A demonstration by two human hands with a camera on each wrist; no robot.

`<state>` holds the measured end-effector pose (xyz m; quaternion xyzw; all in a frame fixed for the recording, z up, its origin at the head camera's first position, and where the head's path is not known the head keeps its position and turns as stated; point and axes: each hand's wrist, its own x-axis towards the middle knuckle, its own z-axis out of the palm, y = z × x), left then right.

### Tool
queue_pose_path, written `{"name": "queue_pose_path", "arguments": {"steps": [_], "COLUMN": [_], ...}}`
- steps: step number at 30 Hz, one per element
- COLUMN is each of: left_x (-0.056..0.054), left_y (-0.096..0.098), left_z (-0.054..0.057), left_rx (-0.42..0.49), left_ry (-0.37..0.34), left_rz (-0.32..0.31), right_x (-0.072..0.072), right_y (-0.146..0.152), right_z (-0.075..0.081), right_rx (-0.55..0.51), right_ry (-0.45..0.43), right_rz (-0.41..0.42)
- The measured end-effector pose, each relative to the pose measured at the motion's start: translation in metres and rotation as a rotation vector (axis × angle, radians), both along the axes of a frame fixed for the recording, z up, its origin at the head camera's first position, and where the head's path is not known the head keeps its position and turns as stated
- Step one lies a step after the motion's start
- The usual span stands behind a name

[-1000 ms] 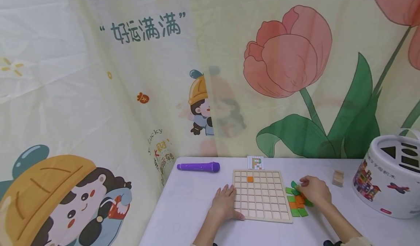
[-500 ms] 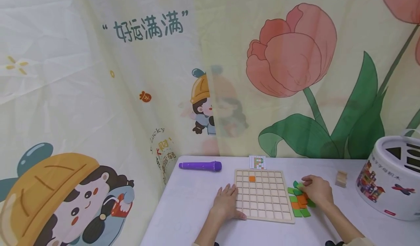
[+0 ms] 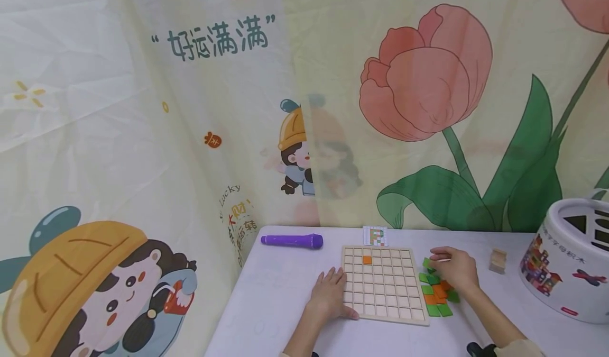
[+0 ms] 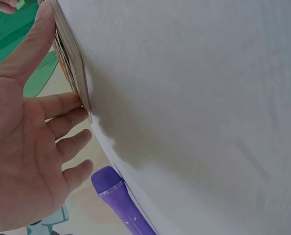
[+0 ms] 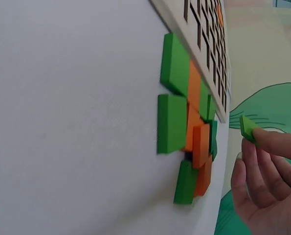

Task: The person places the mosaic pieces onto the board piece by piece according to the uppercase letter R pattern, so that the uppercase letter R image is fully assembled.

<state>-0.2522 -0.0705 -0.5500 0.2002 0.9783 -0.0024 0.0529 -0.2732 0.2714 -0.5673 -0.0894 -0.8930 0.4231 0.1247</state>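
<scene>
A wooden grid board (image 3: 385, 293) lies on the white table, one orange tile (image 3: 367, 260) set in a cell near its top. My left hand (image 3: 327, 294) rests along the board's left side, fingers spread and thumb at the near corner. In the left wrist view its thumb (image 4: 35, 41) and fingertips touch the board's edge. Between thumb and fingers my right hand (image 3: 454, 269) pinches a green tile (image 5: 247, 129), raised above the pile in the right wrist view. Loose green tiles (image 5: 173, 122) and orange tiles (image 5: 200, 144) lie heaped beside the board's right edge, some overlapping.
Behind the board lies a small printed pattern card (image 3: 375, 236). A purple toy microphone (image 3: 292, 241) is at the back left. Right of the tiles stand small wooden blocks (image 3: 498, 261) and a white bucket (image 3: 566, 262) with shaped holes in its lid. A printed curtain hangs behind.
My right hand has lifted slightly away from the pile toward the back left, uncovering more tiles, with a green tile in its fingers. The left hand stays at the board; the head view shifts slightly.
</scene>
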Motion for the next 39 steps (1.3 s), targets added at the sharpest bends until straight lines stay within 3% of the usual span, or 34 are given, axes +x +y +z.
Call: {"name": "queue_pose_path", "arguments": {"steps": [16,39], "left_x": [-0.001,0.001], "left_y": [-0.002,-0.001], "left_z": [-0.004,-0.002], "left_rx": [0.017,0.007], "left_ry": [0.013,0.01], "left_rz": [0.002,-0.001], "right_x": [-0.027,-0.053], "right_y": [-0.042,-0.09], "right_z": [0.004,-0.009], "right_rx": [-0.036,-0.122], "right_ry": [0.012,-0.023], "right_rz": [0.096,0.204]}}
